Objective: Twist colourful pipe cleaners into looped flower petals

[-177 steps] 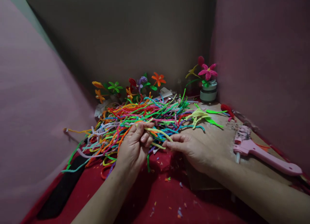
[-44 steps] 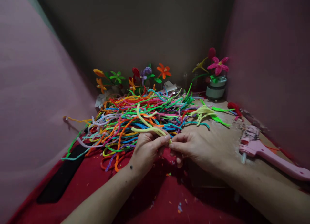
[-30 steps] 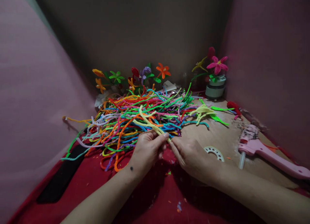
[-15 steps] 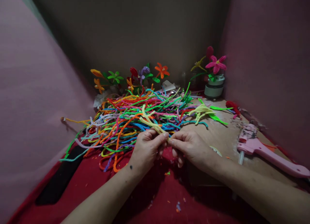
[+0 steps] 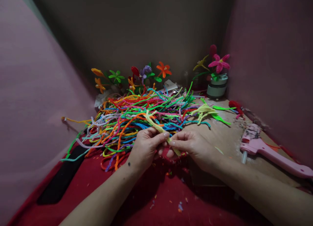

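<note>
**Two Hands Pinch a Pale Yellow Fuzzy Stem Above a Red Cloth**

My left hand [image 5: 148, 148] and right hand [image 5: 193, 148] nearly meet in front of a tangled pile of fuzzy stems [image 5: 137, 121], both pinching the pale yellow fuzzy stem [image 5: 156, 125] between thumb and forefinger. It slants across the gap between my hands, its upper end against the pile in view and its lower end beneath my right fingertips; whether it is one strand or several, I cannot tell. Below, colored scraps [image 5: 180, 207] dot the red cloth [image 5: 146, 200], and a black strip [image 5: 62, 175] lies to the left. On my right, a pink glue gun [image 5: 271, 156] rests on a brown board [image 5: 212, 138], where a light yellow bundle [image 5: 204, 111] lies beside the pile. Behind stand fuzzy flowers, an orange bloom [image 5: 163, 69] among them, and a pink flower [image 5: 219, 63] rises above a pale green jar [image 5: 217, 88].
</note>
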Available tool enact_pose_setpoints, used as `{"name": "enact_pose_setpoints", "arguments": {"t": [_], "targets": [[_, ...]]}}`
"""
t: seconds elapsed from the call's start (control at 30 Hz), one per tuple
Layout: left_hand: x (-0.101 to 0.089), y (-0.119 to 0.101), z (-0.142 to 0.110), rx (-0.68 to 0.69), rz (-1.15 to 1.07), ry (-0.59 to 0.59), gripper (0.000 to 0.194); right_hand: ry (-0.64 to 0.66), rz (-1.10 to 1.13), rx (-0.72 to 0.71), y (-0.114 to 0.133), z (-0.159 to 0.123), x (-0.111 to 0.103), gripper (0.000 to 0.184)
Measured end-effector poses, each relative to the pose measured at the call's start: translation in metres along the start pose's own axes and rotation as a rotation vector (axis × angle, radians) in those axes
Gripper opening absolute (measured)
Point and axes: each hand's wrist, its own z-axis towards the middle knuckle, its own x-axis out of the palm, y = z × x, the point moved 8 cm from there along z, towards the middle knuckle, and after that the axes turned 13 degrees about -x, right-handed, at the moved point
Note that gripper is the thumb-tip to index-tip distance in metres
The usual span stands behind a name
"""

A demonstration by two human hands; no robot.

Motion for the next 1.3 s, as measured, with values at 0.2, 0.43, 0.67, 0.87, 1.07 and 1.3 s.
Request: {"name": "enact_pose_setpoints", "arguments": {"t": [0.2,0.43,0.67,0.87,1.07,1.3], "targets": [[0.001,0.002,0.001,0.022,0.051,0.009,0.025,0.004,0.026,0.038,-0.001,-0.001,0.001,0.018],[0.004,0.002,-0.001,-0.007,0.062,-0.004,0.025,-0.015,-0.005,0.016,-0.001,-0.001,0.000,0.016],[0.002,-0.007,-0.007,0.053,0.080,-0.074,0.022,-0.097,0.030,-0.005,-0.001,0.002,-0.007,0.013],[0.002,-0.016,-0.014,0.188,0.211,-0.129,0.013,-0.084,0.088,0.019,-0.001,0.002,-0.008,0.012],[0.007,-0.033,-0.028,0.632,0.666,-0.137,0.022,-0.062,0.050,0.019,0.003,0.002,-0.010,0.008],[0.025,-0.030,-0.041,1.020,1.393,-0.166,0.026,0.042,0.031,-0.021,-0.002,0.004,-0.008,0.011]]}}
